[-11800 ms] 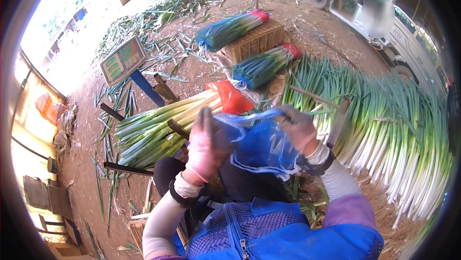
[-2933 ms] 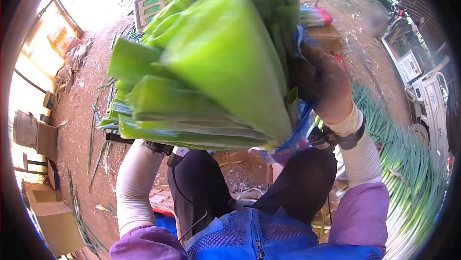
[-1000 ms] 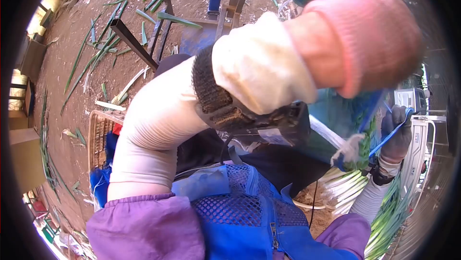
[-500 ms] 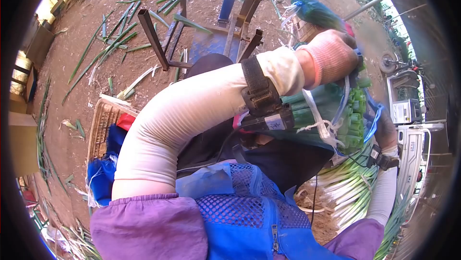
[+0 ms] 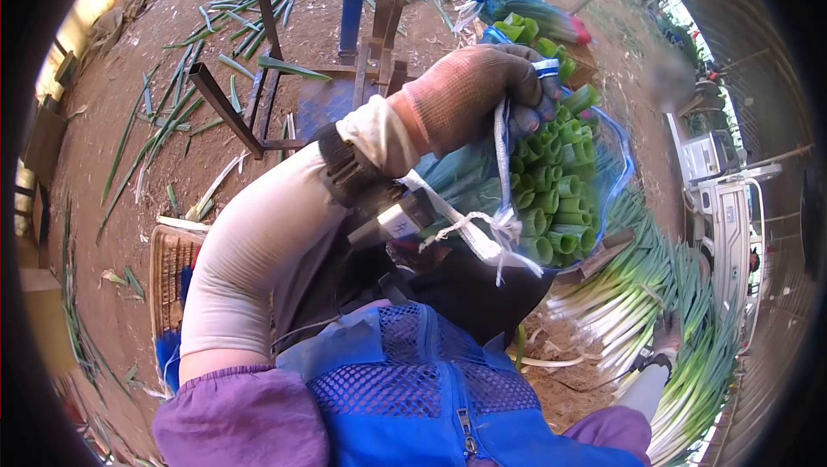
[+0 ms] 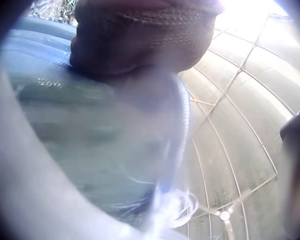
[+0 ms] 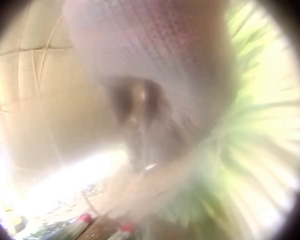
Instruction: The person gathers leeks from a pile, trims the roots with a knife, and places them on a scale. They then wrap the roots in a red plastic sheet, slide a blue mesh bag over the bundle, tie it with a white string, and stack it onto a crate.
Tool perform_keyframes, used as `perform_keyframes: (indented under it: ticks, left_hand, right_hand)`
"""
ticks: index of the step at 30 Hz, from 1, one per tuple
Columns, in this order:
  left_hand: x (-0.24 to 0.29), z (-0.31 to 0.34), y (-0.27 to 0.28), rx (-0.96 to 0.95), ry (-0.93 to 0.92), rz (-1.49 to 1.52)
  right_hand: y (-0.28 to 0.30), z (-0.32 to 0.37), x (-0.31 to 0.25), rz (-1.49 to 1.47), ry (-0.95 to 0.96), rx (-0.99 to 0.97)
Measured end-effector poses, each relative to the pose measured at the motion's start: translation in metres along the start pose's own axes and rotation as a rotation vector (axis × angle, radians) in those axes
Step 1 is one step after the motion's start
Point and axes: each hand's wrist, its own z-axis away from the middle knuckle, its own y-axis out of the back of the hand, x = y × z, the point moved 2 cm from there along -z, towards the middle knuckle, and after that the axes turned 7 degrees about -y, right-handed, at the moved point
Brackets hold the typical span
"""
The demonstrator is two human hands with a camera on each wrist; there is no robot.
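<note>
— Where's the bundle of green onions [image 5: 556, 196]?
— Up in the middle, inside the blue net bag [image 5: 618, 144], cut ends facing us. The left hand [image 5: 478, 96] has its fingers curled tight round the bag's mouth and a white string [image 5: 500, 165].
— Room around it?
— Bare dirt on the left, past the metal rack [image 5: 250, 79]. The loose onion pile [image 5: 680, 303] crowds the right.
— The right hand [image 5: 668, 345]?
— Low at the pile's near edge (its grip can't be made out).
— Any writing?
— A small label [image 5: 398, 224] at the wrist, unreadable.

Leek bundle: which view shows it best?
Head: the leek bundle is sharp, cut ends visible, wrapped in blue, gripped by the left hand. Left wrist shows only a blurred blue bag; right wrist, unidentifiable green blur.
</note>
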Motion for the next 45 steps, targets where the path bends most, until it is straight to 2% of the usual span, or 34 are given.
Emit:
perform_keyframes:
  ticks: [1,2,3,4,5,6,7,9,11,15,18,19,22,23,24,26,28,30,31,33,35,37,40,41,42,43,45]
  left_hand:
    - [0.003,-0.003,-0.007,0.034,0.150,0.176]
    - [-0.005,-0.006,-0.014,-0.014,-0.091,0.003]
    - [-0.012,-0.009,-0.021,-0.018,-0.334,-0.171]
    - [-0.007,-0.011,-0.024,0.015,-0.093,0.110]
    - [0.008,-0.009,-0.031,0.050,0.156,0.387]
    - [0.016,-0.005,-0.039,0.086,0.409,0.656]
    - [0.017,-0.003,-0.042,0.105,0.432,0.636]
    - [0.020,0.000,-0.047,0.143,0.438,0.642]
    - [0.028,-0.001,-0.048,0.146,0.435,0.581]
    - [0.024,0.001,-0.043,0.272,0.327,0.430]
    - [0.020,0.000,-0.039,0.406,0.345,0.412]
    - [0.019,-0.004,-0.040,0.415,0.309,0.478]
    - [0.027,-0.005,-0.035,0.452,0.330,0.422]
    - [0.023,-0.006,-0.033,0.522,0.313,0.485]
    - [0.021,-0.006,-0.024,0.587,0.306,0.446]
    - [0.028,-0.008,0.002,0.612,0.332,0.599]
    - [0.055,-0.036,0.029,0.242,-0.450,-0.700]
    - [0.106,-0.047,0.001,-0.174,-0.770,-1.148]
    - [0.103,-0.090,-0.016,-0.036,-0.507,-1.790]
    - [0.169,-0.097,-0.033,-0.101,-0.163,-1.649]
    - [0.162,-0.087,-0.021,0.044,-0.585,-1.135]
    - [0.144,-0.099,-0.004,-0.070,-0.561,-0.285]
    - [0.102,-0.055,0.007,-0.088,-0.445,-1.095]
    - [0.085,-0.029,0.004,-0.105,-0.382,-0.994]
    - [0.044,-0.006,0.011,-0.022,-0.118,-0.587]
    - [0.040,0.015,0.003,0.364,0.539,-0.016]
    - [0.046,0.038,0.007,0.449,0.552,0.052]
  right_hand:
    - [-0.015,0.013,-0.005,0.341,0.190,-0.043]
    - [-0.046,0.032,-0.016,0.680,0.381,-0.086]
    - [-0.088,0.045,-0.030,0.712,0.440,-0.145]
    - [-0.141,0.062,-0.049,0.745,0.499,-0.203]
    - [-0.209,0.103,-0.070,0.371,0.250,-0.331]
    - [-0.246,0.102,-0.078,-0.098,0.043,-0.776]
    - [-0.291,0.122,-0.089,-0.224,-0.080,-0.958]
    - [-0.359,0.154,-0.103,-0.142,-0.027,-0.966]
    - [-0.399,0.166,-0.109,-0.100,0.038,-0.922]
    - [-0.413,0.164,-0.144,-0.158,0.107,-0.905]
    - [-0.411,0.168,-0.169,-0.202,0.142,-0.922]
    - [-0.413,0.169,-0.169,-0.197,0.149,-0.923]
    - [-0.430,0.170,-0.152,-0.139,0.150,-0.902]
    - [-0.435,0.169,-0.147,-0.130,0.146,-0.898]
    - [-0.436,0.168,-0.145,-0.125,0.144,-0.896]
    - [-0.427,0.166,-0.150,-0.125,0.154,-0.886]
    - [-0.404,0.160,-0.176,-0.134,0.187,-0.866]
    - [-0.381,0.154,-0.207,-0.153,0.236,-0.845]
    - [-0.371,0.152,-0.222,-0.166,0.276,-0.836]
    - [-0.351,0.156,-0.246,-0.225,0.344,-0.837]
    - [-0.338,0.162,-0.256,-0.291,0.375,-0.858]
    - [-0.337,0.163,-0.249,-0.310,0.349,-0.861]
    - [-0.363,0.149,-0.189,-0.228,0.223,-0.831]
    - [-0.380,0.149,-0.162,-0.199,0.185,-0.820]
    - [-0.391,0.151,-0.142,-0.187,0.148,-0.826]
    - [-0.396,0.154,-0.130,-0.192,0.119,-0.842]
    - [-0.391,0.158,-0.136,-0.224,0.073,-0.902]
